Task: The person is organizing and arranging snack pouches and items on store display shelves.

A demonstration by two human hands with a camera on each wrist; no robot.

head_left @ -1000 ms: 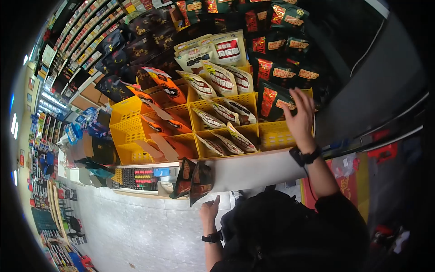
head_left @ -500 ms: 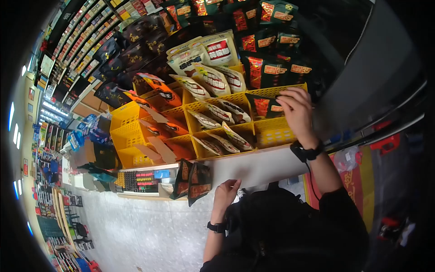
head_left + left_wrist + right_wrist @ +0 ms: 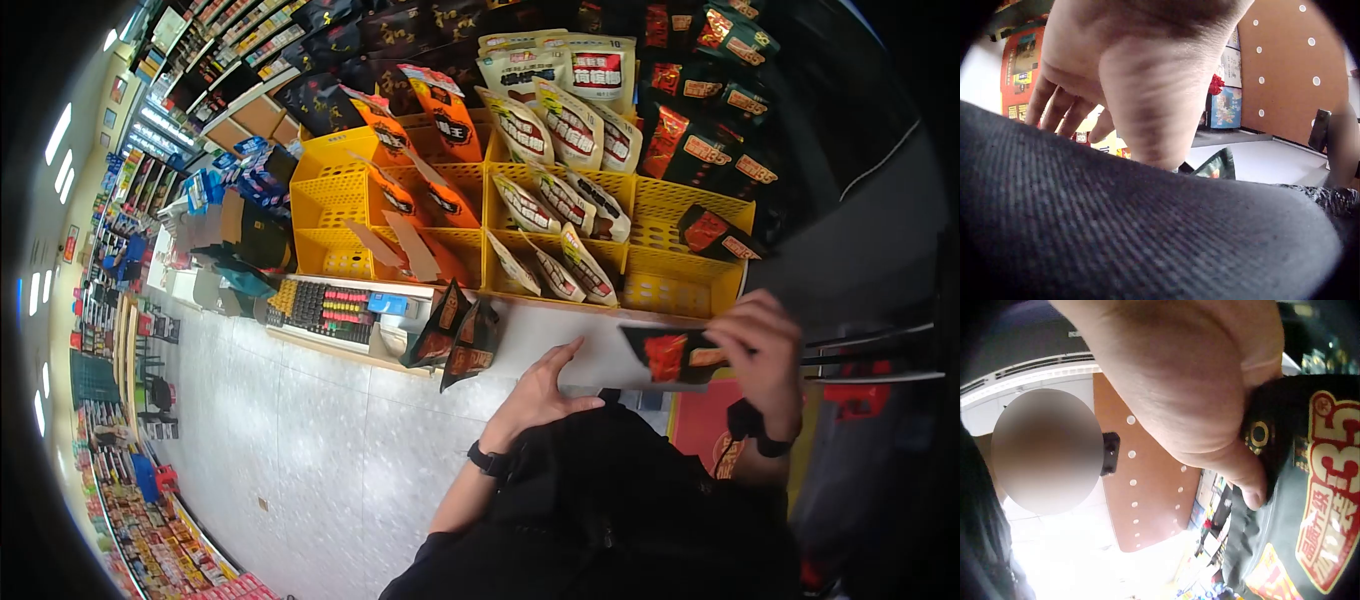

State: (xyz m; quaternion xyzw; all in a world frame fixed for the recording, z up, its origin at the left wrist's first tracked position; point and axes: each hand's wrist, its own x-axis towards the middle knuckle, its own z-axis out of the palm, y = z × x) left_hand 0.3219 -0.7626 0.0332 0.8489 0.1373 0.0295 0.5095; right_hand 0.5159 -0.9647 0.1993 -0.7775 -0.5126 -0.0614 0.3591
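My right hand (image 3: 762,350) pinches the edge of a dark green packet (image 3: 668,356) with a red print, held over the white counter edge in front of the yellow baskets (image 3: 670,292). In the right wrist view the thumb of the right hand (image 3: 1191,381) presses on the packet (image 3: 1272,519). My left hand (image 3: 538,392) is held out with spread fingers and nothing in it, left of that packet. Another dark green packet (image 3: 712,232) lies in the right basket compartment. The left wrist view shows the left hand (image 3: 1129,75) with its fingers apart.
Cream packets (image 3: 570,125) and orange packets (image 3: 442,120) fill other basket compartments. Two dark packets (image 3: 470,345) stand at the counter's front edge, left of my left hand. Dark green packets (image 3: 695,150) stand behind the baskets. A tiled floor (image 3: 300,410) lies at the lower left.
The right hand has come out of the right basket compartment toward me with a dark green packet. The left hand has moved right and its fingers have spread. The head view has shifted.
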